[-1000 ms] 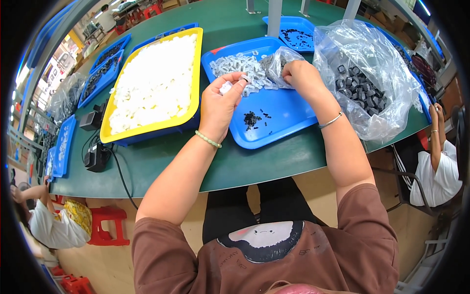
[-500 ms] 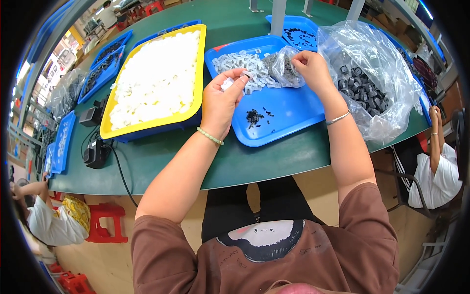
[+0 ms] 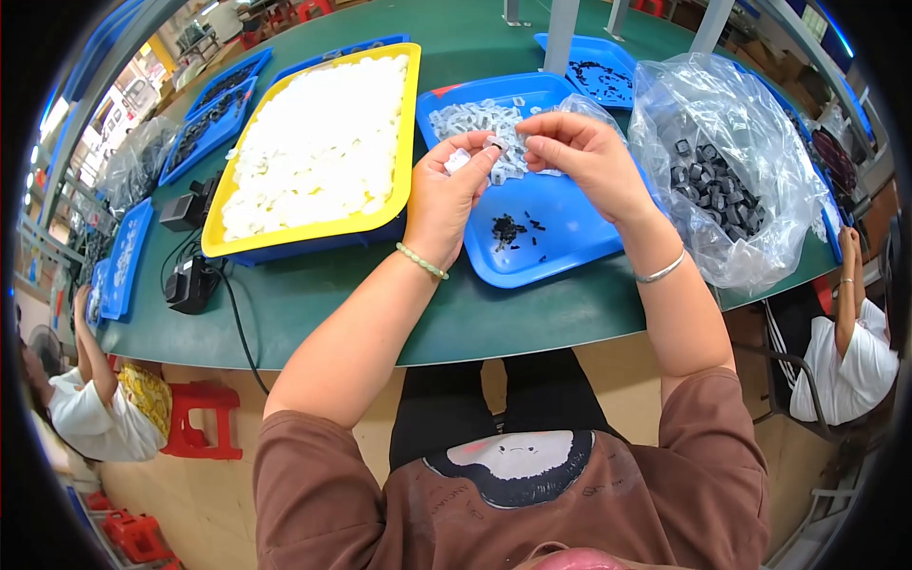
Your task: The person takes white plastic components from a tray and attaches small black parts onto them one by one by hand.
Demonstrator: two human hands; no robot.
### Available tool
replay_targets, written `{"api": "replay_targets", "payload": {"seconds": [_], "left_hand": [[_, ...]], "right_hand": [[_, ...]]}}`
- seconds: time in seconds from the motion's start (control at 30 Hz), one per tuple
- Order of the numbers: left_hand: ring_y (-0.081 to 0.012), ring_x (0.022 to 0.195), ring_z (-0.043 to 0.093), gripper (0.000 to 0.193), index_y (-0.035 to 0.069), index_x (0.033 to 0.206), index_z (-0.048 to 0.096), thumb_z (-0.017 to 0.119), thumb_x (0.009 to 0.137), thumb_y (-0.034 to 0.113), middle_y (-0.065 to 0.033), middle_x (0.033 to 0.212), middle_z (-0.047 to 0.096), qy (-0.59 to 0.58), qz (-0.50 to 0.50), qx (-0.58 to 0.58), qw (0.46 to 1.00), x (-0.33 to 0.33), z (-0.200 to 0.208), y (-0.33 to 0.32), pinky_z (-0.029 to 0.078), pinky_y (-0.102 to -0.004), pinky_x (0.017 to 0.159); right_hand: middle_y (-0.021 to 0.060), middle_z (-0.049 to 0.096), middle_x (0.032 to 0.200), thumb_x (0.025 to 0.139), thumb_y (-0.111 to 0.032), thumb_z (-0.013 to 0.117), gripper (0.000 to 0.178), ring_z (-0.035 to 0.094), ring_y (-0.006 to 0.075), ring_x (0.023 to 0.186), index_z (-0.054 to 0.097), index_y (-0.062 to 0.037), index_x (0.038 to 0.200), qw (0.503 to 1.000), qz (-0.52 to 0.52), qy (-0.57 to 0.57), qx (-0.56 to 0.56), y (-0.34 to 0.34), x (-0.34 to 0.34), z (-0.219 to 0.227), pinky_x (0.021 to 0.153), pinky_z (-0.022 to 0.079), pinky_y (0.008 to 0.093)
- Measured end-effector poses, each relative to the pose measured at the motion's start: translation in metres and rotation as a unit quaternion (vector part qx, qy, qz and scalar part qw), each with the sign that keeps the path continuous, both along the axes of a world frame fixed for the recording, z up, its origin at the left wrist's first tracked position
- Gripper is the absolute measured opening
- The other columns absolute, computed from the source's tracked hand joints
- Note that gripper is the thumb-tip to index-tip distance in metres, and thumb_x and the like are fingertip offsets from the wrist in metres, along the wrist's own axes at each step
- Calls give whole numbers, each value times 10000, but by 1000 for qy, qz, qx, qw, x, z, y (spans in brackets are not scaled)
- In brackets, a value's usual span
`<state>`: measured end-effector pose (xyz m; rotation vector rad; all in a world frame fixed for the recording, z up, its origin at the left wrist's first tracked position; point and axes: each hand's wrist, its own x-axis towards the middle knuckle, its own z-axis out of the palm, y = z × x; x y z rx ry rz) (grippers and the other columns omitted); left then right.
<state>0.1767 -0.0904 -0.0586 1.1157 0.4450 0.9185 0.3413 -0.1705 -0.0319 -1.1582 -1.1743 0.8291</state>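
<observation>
My left hand (image 3: 442, 199) is closed on small white plastic pieces (image 3: 458, 161), with something dark between its thumb and forefinger tips. Close beside those tips, my right hand (image 3: 594, 161) pinches thumb and forefinger together; what they hold is too small to make out. Both hands are above a blue tray (image 3: 570, 237). In the tray lie a heap of translucent plastic pieces (image 3: 465, 122) and a little scatter of tiny black parts (image 3: 506, 231). A clear plastic bag (image 3: 591, 109) in it is mostly hidden behind my right hand.
On the left, a yellow tray (image 3: 415, 114) is heaped with white pieces. A big clear bag (image 3: 703, 256) of black blocks (image 3: 717, 185) is on the right. Metal posts (image 3: 560, 38) rise behind the blue tray. A black cable (image 3: 242, 337) hangs off the table edge. People sit at either side.
My right hand has moved left from the plastic bag to beside my left hand's fingertips. My left hand keeps its grip on the white pieces. The view has shifted slightly.
</observation>
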Motion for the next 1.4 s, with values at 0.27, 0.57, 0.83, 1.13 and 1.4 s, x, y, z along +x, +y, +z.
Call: {"api": "replay_targets", "payload": {"seconds": [0.27, 0.57, 0.83, 1.13, 1.4], "left_hand": [[-1, 571, 386, 237, 21, 1055, 613, 681, 844, 105, 63, 751, 536, 13, 13, 19, 1000, 2, 1, -3, 258, -167, 478], [-23, 616, 463, 179, 33, 1018, 645, 674, 848, 80, 19, 826, 591, 31, 62, 37, 997, 9, -2, -5, 372, -170, 539], [2, 554, 362, 245, 30, 1079, 593, 660, 859, 113, 69, 730, 513, -26, 56, -5, 998, 6, -4, 0, 249, -171, 462], [-13, 567, 388, 206, 24, 1046, 614, 666, 859, 94, 59, 748, 526, -19, 58, 6, 998, 7, -7, -1, 278, -171, 482], [-23, 601, 442, 189, 38, 1021, 631, 682, 850, 98, 41, 744, 543, -30, 47, 5, 998, 5, -6, -2, 353, -170, 526]], "right_hand": [[42, 652, 869, 847, -66, 664, 148, 616, 101, 785, 623, 9, 968, 999, -13, -31, 25, 8, -13, -15, 705, 518, 234], [41, 634, 884, 863, -60, 642, 143, 601, 97, 778, 585, 3, 978, 1000, -27, -13, -3, 14, -14, -20, 697, 495, 227], [91, 681, 813, 772, -66, 687, 130, 615, 142, 753, 679, 3, 883, 930, 129, -332, -85, -11, 4, 3, 715, 490, 279], [81, 623, 754, 744, -75, 709, 102, 610, 185, 697, 701, -25, 832, 864, 250, -412, -143, -12, -17, -3, 651, 480, 297], [114, 626, 801, 790, -76, 636, 99, 600, 274, 722, 642, -19, 870, 873, 199, -438, -72, -18, -22, -2, 663, 472, 357]]}}
